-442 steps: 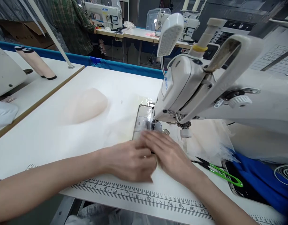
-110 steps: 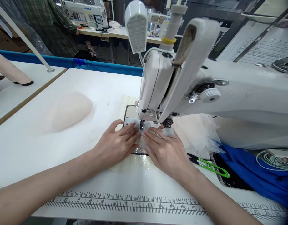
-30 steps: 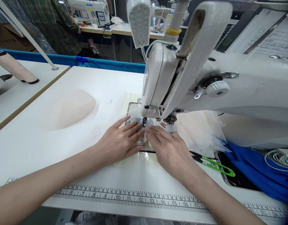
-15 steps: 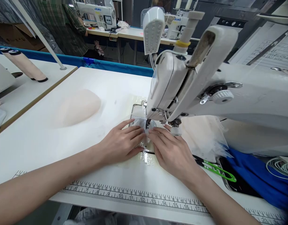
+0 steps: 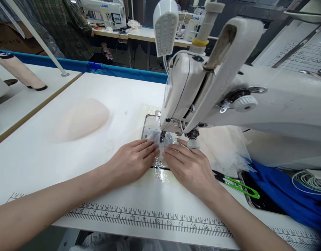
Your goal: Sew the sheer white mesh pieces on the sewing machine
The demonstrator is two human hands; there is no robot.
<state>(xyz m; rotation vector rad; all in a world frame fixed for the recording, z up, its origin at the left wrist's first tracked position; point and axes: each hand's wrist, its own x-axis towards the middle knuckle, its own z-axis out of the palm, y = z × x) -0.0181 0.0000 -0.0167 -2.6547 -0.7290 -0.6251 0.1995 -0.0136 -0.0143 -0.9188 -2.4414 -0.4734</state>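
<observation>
My left hand lies flat on the table, fingers stretched toward the needle of a white sewing machine. My right hand lies flat beside it, fingers pointing the same way. Between the fingertips a small piece of thin clear-whitish material rests on the metal needle plate, under the presser foot. Both hands press on this piece with fingers extended.
A pale molded foam cup lies to the left on the white table. Green thread snips, a stack of sheer pieces and blue cloth sit at right. A printed ruler runs along the front edge. A person in a plaid shirt stands behind.
Both hands have slid slightly back toward me from the needle, and the thin piece now shows more behind the fingertips. The view shifted a little.
</observation>
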